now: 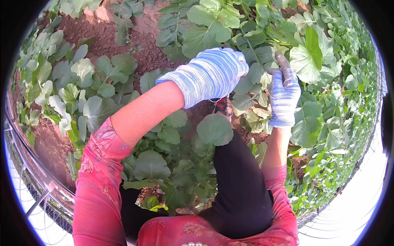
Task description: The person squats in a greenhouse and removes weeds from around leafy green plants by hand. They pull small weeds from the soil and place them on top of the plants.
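Note:
My left hand [212, 75], in a blue-and-white striped knit glove, is bent inward over the leafy plants with its back towards me. Its fingers curl away, so whatever they may hold is hidden. To its right, my right hand [284, 87] wears a matching glove with grey, soiled fingertips. Its index finger extends forward, apart from the other visible digits, and I see nothing held in it. Close to these fingertips are broad green leaves [306, 60]. Between the hands lie lobed leaves [255, 73], and below them some paler, yellowing leaves [254, 120].
Bare reddish-brown soil [101, 30] runs between the plants at upper left. A round leaf [215, 129] rises beside my black-trousered knee [241, 184]. A shoe [224, 106] shows below the left hand. Metal framing [40, 193] curves along the lower-left rim. Dense foliage [347, 123] fills the right.

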`<state>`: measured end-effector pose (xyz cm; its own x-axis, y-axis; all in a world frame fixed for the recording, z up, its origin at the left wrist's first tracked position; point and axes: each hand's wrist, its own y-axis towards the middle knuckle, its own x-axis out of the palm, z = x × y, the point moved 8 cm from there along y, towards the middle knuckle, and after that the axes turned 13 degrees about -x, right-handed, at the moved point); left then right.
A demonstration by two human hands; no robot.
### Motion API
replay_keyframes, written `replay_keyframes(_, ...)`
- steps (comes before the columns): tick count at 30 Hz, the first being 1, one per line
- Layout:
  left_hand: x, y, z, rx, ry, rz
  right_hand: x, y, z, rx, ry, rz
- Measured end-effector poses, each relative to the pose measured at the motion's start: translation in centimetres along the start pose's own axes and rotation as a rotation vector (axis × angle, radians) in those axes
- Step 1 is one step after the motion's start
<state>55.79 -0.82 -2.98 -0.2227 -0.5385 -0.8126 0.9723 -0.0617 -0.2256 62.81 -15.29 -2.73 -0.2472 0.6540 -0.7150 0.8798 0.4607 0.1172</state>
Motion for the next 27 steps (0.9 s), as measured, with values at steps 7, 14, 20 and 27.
replay_keyframes(7, 8.7, 2.3, 1.2, -0.06, 0.144, -0.074, -3.9, 0.3, 5.7, 0.022, 0.233, 0.365)
replay_keyframes(14, 7.5, 2.9, 2.2, 0.033, 0.162, 0.203, -6.3, 0.5, 4.3, -0.068, 0.445, 0.423)
replay_keyframes(20, 9.3, 2.9, 2.3, 0.015, 0.26, 0.151, -5.9, -0.4, 4.7, -0.035, 0.454, 0.422)
replay_keyframes(27, 7.9, 2.8, 3.3, -0.032, 0.11, 0.371, -4.1, -3.0, 3.5, 0.097, 0.355, 0.345)
